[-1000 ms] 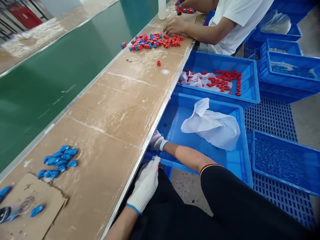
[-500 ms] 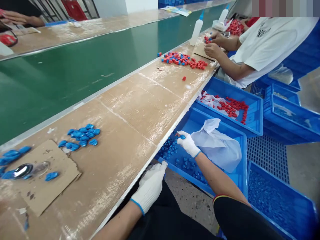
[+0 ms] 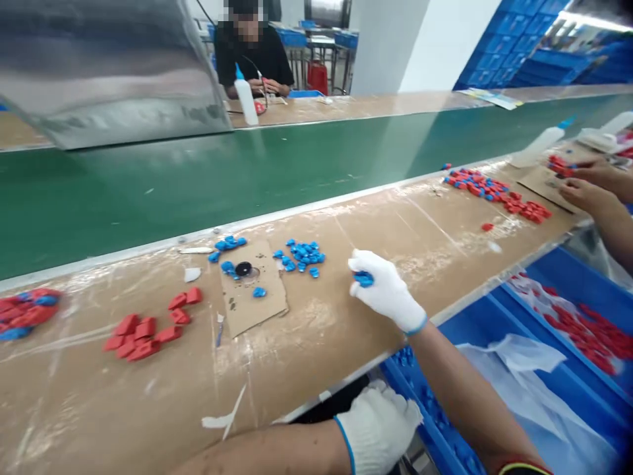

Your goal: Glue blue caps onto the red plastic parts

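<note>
My right hand [image 3: 383,290], in a white glove, is closed on a handful of small blue plastic parts [image 3: 364,279] above the brown worktable [image 3: 316,343]. It hovers just right of a pile of the same blue parts [image 3: 301,254]. A cardboard scrap [image 3: 252,290] with a black round piece [image 3: 242,268] lies left of that pile. My left hand [image 3: 378,425], also gloved, rests at the table's near edge with its fingers curled under; I cannot see whether anything is in them. Red blocks [image 3: 143,326] lie further left.
A green conveyor belt [image 3: 247,178] runs behind the table. A co-worker's hands [image 3: 588,188] work by red-and-blue parts [image 3: 499,194] at right. Blue bins [image 3: 568,316] with a white plastic bag [image 3: 524,376] stand below the edge. Another person sits across with a glue bottle [image 3: 246,99].
My right hand has come up out of the blue bin with blue parts and moved left over the table. The view has swung left, showing the red blocks.
</note>
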### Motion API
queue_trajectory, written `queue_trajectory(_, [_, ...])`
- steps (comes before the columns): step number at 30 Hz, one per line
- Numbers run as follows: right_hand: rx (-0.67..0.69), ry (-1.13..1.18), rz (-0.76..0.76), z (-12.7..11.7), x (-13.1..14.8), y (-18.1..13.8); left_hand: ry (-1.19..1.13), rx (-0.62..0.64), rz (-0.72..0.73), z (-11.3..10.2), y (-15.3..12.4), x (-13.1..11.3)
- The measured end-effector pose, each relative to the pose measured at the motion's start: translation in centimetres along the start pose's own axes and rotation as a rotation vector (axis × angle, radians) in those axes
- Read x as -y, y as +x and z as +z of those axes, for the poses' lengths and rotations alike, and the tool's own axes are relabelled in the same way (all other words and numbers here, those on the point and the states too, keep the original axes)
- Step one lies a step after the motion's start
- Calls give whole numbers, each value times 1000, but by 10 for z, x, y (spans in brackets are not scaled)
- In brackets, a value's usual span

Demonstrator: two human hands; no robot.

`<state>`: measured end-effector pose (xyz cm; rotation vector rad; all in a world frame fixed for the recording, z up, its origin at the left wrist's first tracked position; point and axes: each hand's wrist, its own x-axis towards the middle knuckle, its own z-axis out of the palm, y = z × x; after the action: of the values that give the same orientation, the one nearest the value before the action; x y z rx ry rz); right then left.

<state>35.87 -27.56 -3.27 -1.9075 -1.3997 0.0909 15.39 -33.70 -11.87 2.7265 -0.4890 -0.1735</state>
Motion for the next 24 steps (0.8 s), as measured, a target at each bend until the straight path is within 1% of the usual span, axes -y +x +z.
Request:
queue_trajectory(1, [62, -49, -12, 16, 3, 23, 19, -24, -10, 2, 2, 1])
queue_trajectory(3, [139, -112, -23, 40, 7, 58, 41, -44, -18, 8, 7, 4])
queue_trajectory(4, [159, -124, -30, 49, 7, 70, 48, -50, -17, 10, 10, 5])
queue_trajectory(6, [205, -151, -48, 58, 6, 85, 54, -62, -7, 14, 16, 7])
queue_trajectory(8, [242, -162, -61, 60, 5, 90, 57, -65, -6, 16, 22, 8])
queue_trajectory(10, [269, -165, -58, 57, 3, 88, 56, -52, -9, 19, 24, 9])
queue_trajectory(12, [280, -152, -42, 47, 0, 81, 56, -49, -14, 20, 22, 9])
queue_trajectory(14, [247, -95, -23, 29, -10, 64, 58, -68, -31, 19, 16, 9])
queue_trajectory(16, [125, 3, -7, 2, -28, 34, 58, -67, -52, 13, 9, 9])
queue_trajectory(17, [20, 46, 7, -13, -41, 12, 58, -51, -67, 9, 5, 9])
queue_trajectory(19, [-254, 81, 87, -46, -69, -46, 71, -3, -102, -2, -2, 9])
queue_trajectory(20, [-428, 35, 164, -60, -82, -82, 87, 19, -130, -7, -4, 9])
queue_trajectory(21, [-511, -16, 243, -71, -93, -119, 106, 36, -158, -12, -6, 9])
queue_trajectory(22, [-532, -61, 316, -79, -101, -157, 125, 47, -183, -16, -7, 10])
queue_trajectory(23, [-514, -113, 388, -81, -106, -195, 140, 60, -199, -18, -8, 11])
queue_trajectory(24, [-442, -154, 453, -79, -107, -230, 148, 76, -203, -18, -7, 13])
